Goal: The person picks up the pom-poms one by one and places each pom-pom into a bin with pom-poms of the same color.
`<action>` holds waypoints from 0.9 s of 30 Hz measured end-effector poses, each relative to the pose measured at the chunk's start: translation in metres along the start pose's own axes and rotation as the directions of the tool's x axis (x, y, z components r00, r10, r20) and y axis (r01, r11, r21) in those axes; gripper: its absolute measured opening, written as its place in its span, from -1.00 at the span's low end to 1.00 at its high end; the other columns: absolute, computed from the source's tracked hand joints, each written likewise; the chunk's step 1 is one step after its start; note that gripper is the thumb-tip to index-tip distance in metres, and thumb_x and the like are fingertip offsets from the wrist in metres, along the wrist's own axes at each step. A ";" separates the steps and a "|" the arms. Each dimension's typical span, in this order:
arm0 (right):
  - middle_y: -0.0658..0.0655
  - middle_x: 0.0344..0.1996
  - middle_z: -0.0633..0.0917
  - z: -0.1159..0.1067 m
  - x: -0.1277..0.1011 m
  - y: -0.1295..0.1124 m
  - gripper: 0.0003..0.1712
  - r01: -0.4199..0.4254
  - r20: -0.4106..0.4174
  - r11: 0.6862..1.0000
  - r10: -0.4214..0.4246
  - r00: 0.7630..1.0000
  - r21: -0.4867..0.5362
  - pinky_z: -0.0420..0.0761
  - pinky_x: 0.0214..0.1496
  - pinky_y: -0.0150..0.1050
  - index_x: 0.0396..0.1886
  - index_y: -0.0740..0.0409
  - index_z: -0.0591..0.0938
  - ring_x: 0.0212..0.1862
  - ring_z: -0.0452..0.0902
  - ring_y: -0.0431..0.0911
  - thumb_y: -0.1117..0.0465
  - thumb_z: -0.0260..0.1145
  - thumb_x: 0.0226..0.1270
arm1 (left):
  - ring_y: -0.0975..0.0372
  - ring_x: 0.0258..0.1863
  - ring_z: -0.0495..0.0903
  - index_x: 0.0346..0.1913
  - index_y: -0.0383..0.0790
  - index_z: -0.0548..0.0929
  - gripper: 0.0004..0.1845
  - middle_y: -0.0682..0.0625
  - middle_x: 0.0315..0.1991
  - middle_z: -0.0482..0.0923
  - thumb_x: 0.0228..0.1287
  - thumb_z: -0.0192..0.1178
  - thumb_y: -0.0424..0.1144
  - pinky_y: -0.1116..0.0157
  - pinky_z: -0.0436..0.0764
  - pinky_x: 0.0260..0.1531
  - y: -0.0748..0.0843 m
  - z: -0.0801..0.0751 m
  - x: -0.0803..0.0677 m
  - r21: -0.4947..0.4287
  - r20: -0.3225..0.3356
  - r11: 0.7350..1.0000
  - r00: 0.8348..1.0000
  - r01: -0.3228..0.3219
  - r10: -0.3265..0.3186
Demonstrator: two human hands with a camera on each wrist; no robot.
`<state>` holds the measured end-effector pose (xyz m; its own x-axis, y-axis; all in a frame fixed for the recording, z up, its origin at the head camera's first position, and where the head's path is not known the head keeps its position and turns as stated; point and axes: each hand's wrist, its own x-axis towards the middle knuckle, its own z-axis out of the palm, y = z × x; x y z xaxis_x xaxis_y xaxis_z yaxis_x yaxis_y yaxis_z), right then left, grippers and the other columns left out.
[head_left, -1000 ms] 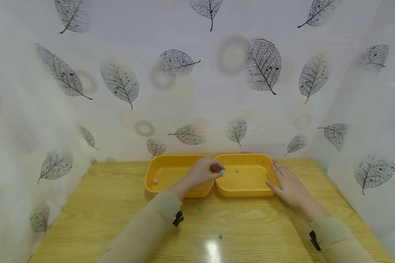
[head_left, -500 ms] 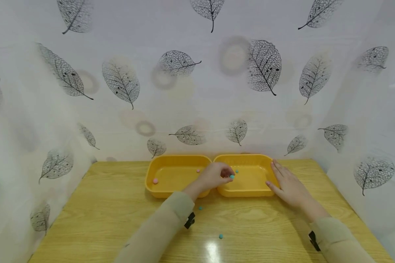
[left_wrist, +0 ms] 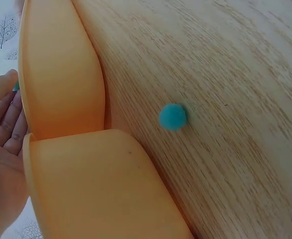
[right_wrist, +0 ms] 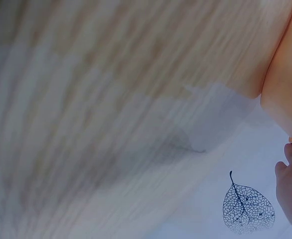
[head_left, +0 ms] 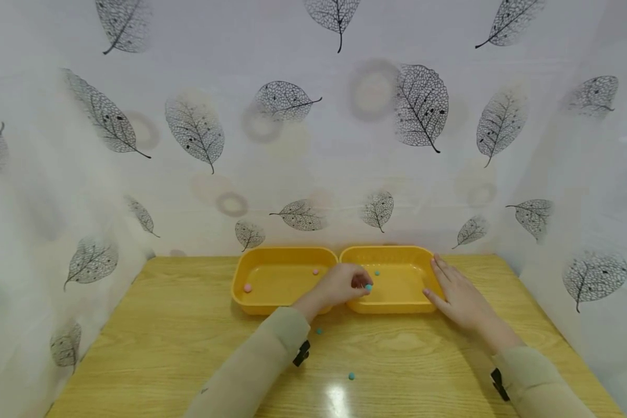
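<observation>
Two yellow trays stand side by side at the back of the wooden table, the left tray [head_left: 240, 273] and the right tray [head_left: 397, 306]. My left hand [head_left: 363, 283] reaches over their shared edge and pinches a teal pom-pom [head_left: 368, 287] low inside the right tray; a sliver of that teal pom-pom [left_wrist: 16, 86] shows between the fingertips [left_wrist: 9, 79]. My right hand [head_left: 435, 277] lies flat with straight fingers against the right tray's outer rim. Another teal pom-pom [head_left: 377, 272] lies in the right tray. Two pink pom-poms [head_left: 247, 287] [head_left: 315, 271] lie in the left tray.
Two loose teal pom-poms [head_left: 319, 331] [head_left: 351, 376] lie on the table [head_left: 162, 325] in front of the trays; the nearer-to-tray teal pom-pom [left_wrist: 173, 117] shows beside the tray walls. A leaf-patterned white curtain [head_left: 313, 145] closes off the back and both sides.
My left hand has carried the teal pom-pom rightward from the trays' shared edge and lowered it into the right tray. A pink pom-pom in the left tray came into sight. The right hand stayed put.
</observation>
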<state>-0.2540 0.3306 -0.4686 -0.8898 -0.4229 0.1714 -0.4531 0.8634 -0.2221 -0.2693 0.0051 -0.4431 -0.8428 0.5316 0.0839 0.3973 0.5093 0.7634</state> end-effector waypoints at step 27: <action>0.49 0.68 0.06 0.000 -0.001 0.001 -0.03 -0.007 -0.002 1.000 0.007 1.000 0.014 0.18 0.61 0.44 0.68 0.46 0.06 0.62 0.08 0.48 -0.12 0.16 0.66 | 0.36 -0.25 0.66 -0.01 -0.25 0.80 -0.84 -0.01 -0.16 0.81 0.42 0.41 -0.30 0.50 0.65 -0.14 0.001 0.000 -0.001 0.069 0.010 0.997 1.000 -0.029 0.028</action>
<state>-0.2536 0.3313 -0.4691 -0.8930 -0.4161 0.1715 -0.4473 0.8626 -0.2363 -0.2682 0.0047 -0.4423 -0.8276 0.5525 0.0993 0.4457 0.5392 0.7146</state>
